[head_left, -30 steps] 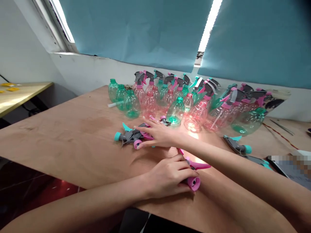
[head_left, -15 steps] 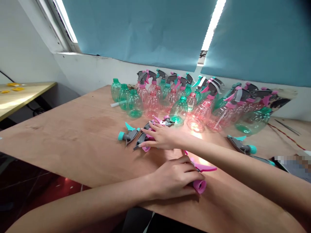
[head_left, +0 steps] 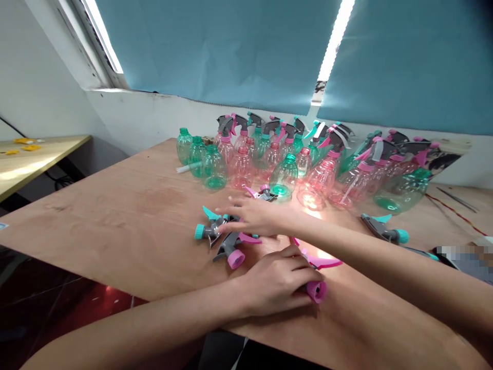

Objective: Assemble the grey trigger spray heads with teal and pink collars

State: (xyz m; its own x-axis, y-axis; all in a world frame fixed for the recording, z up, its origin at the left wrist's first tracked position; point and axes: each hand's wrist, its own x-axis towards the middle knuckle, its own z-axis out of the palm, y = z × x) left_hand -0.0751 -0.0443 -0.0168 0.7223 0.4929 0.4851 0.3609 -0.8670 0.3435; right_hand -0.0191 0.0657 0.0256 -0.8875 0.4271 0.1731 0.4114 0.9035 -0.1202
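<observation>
My left hand [head_left: 279,282] is closed around a grey spray trigger head with a pink collar [head_left: 317,291] and pink lever, low over the near part of the table. My right hand [head_left: 256,216] reaches across above it, fingers stretched out and apart, over a loose group of trigger heads. Under and beside its fingertips lies a grey head with a teal collar [head_left: 199,232]. Nearer to me, just below the palm, is a grey head with a pink collar [head_left: 235,259]. Another pink-and-grey head [head_left: 265,191] lies beyond the hand, partly covered.
Green bottles [head_left: 214,167] without tops and pink bottles [head_left: 241,169], several fitted with trigger heads, crowd the back of the wooden table [head_left: 115,205]. At right lie a teal-and-grey trigger head [head_left: 385,230], a dark flat device [head_left: 462,262] and a thin rod [head_left: 458,199].
The pink-collared head beneath my right hand has slid toward me and turned. The teal-collared head has shifted slightly right and nearer. My left hand keeps its hold, nearly still.
</observation>
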